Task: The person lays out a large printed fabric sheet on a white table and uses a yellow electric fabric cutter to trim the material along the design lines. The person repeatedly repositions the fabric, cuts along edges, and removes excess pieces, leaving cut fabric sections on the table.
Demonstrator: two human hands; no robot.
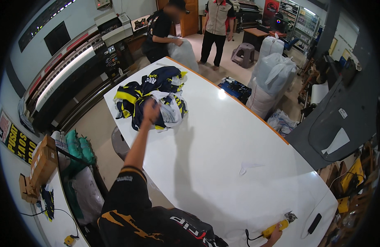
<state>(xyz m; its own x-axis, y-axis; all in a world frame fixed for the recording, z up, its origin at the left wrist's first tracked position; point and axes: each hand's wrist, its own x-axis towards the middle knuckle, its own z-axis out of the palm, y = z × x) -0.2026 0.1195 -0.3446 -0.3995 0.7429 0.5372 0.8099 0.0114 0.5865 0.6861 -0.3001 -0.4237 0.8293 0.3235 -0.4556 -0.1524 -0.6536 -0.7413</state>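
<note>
A heap of navy, yellow and white fabric pieces lies at the far left end of the white table. Stretched out over the table, my left hand is at the near side of this heap, over or against the cloth; its fingers are smeared by motion. Down at the lower right, my right hand grips a yellow electric fabric cutter with a metal head and a black cord. The cutter lies on the tabletop, its head pointing away to the upper right.
Beside the cutter are a black power strip and its white cable. A thin white scrap lies mid-table. Past the far edge, one person handles a pale sack and another stands. Wrapped bundles stand right; a wide printer is left.
</note>
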